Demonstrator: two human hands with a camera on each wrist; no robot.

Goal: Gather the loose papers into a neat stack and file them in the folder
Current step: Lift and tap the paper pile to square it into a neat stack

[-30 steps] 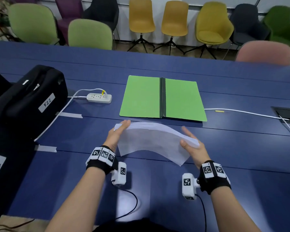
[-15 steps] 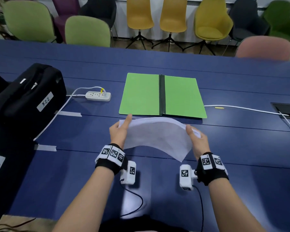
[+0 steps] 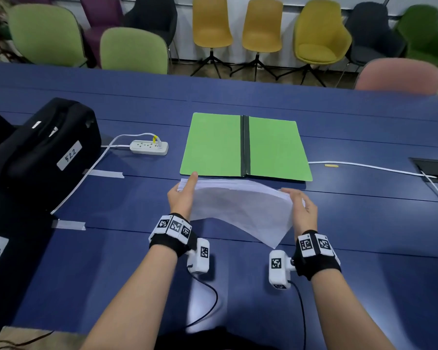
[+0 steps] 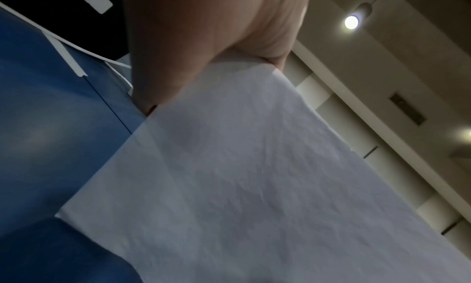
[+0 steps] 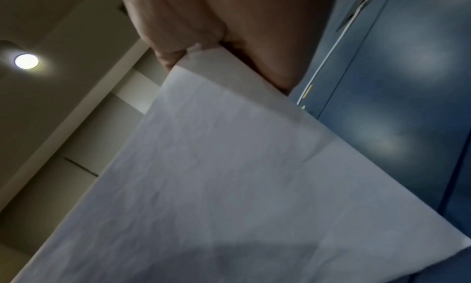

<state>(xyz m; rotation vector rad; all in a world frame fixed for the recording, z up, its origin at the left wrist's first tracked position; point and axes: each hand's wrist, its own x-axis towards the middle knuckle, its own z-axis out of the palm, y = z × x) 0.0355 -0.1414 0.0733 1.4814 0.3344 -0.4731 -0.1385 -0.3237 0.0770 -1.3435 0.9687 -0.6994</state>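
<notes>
A stack of white papers (image 3: 238,208) is held just above the blue table (image 3: 364,223), bowed upward, its near corner drooping. My left hand (image 3: 182,195) grips the stack's left edge, index finger stretched along it. My right hand (image 3: 301,208) grips the right edge. The left wrist view shows the papers (image 4: 254,186) under the left hand (image 4: 203,35); the right wrist view shows the papers (image 5: 229,186) under the right hand (image 5: 229,15). An open green folder (image 3: 213,145) with a black spine lies flat just beyond the stack's far edge.
A black case (image 3: 43,147) labelled 522 sits at the left. A white power strip (image 3: 149,147) lies left of the folder. A white cable (image 3: 364,168) runs right to a table port (image 3: 433,168). Tape strips (image 3: 106,173) mark the table. Chairs (image 3: 134,51) line the far side.
Both hands have carried the stack a little forward, so its far edge now sits close to the folder's near edge. Both hands still hold it.
</notes>
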